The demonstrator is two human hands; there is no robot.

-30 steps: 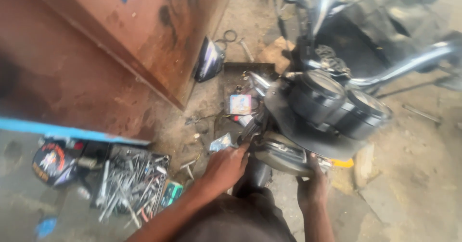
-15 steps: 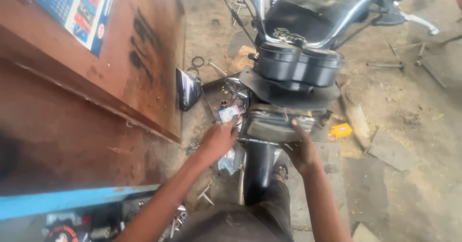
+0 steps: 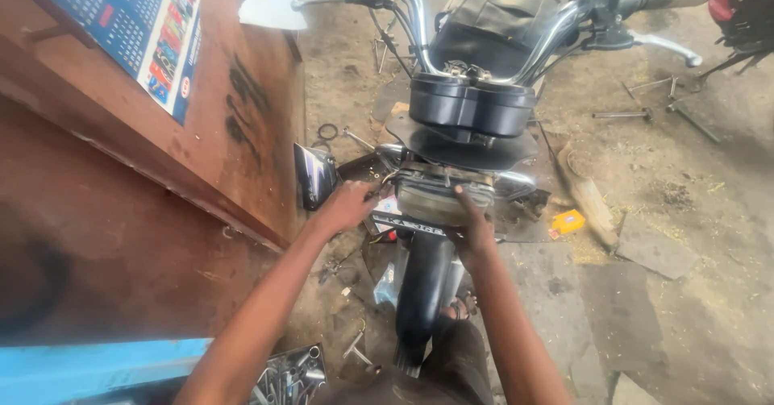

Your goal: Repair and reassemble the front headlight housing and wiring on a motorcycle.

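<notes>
Both hands grip the motorcycle's headlight (image 3: 435, 195): left hand (image 3: 347, 206) closed on its left edge, right hand (image 3: 472, 226) clasping the right.

hidden: left hand (image 3: 348, 206) fingertips behind headlight (image 3: 439, 195) | tool tray (image 3: 290, 373) cropped

The headlight (image 3: 435, 195) is a chrome unit, it sits at the front of the motorcycle (image 3: 484, 58) under the two black gauges (image 3: 472, 105), above the black fender (image 3: 423, 284), facing forward and slightly down.
</notes>
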